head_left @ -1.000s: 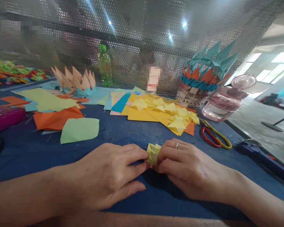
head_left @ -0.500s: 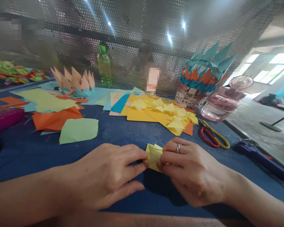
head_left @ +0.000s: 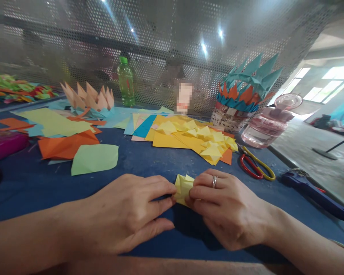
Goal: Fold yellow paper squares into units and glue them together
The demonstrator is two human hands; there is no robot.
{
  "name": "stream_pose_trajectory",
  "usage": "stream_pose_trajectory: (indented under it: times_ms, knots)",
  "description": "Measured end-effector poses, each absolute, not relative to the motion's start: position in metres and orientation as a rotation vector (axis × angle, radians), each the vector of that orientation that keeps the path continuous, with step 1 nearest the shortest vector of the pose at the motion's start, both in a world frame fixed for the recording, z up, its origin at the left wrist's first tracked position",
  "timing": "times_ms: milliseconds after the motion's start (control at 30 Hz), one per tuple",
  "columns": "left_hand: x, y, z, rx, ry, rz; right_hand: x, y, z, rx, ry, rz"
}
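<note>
A small folded yellow paper piece (head_left: 182, 188) is pinched between both hands just above the dark blue tabletop (head_left: 149, 162). My left hand (head_left: 126, 212) grips its left edge with thumb and curled fingers. My right hand (head_left: 227, 208), with a ring on one finger, closes on its right side and covers part of it. Behind the hands lies a pile of yellow paper sheets with several small folded yellow pieces (head_left: 195, 139) on top.
Orange, green and light blue sheets (head_left: 71, 141) lie at the left. A peach paper crown (head_left: 87, 100), a green bottle (head_left: 125, 82), a woven basket with teal and orange folded pieces (head_left: 237, 103), a pink jar (head_left: 265, 128), scissors (head_left: 255, 166) and a blue tool (head_left: 312, 191) stand around. A perforated metal screen (head_left: 160, 46) closes the back.
My right hand lifted and shifted over the yellow piece, then settled back low against it. My left hand has barely moved.
</note>
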State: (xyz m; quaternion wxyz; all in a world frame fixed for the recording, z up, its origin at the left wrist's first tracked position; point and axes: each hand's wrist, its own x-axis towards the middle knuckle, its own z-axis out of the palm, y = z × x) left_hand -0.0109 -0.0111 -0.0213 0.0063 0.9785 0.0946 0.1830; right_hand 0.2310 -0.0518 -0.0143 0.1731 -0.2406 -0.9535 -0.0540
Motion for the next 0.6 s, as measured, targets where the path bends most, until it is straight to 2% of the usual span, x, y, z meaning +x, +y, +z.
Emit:
stream_pose_trajectory:
  times_ms: [367,600]
  knots:
    - [-0.012,-0.008,-0.023,3.084,0.279,0.516,0.235,-0.051,-0.012,-0.705,-2.627,-0.106]
    - [-0.013,-0.008,-0.024,3.088,0.283,0.529,0.248,-0.03,-0.02,-1.343,-2.281,0.194]
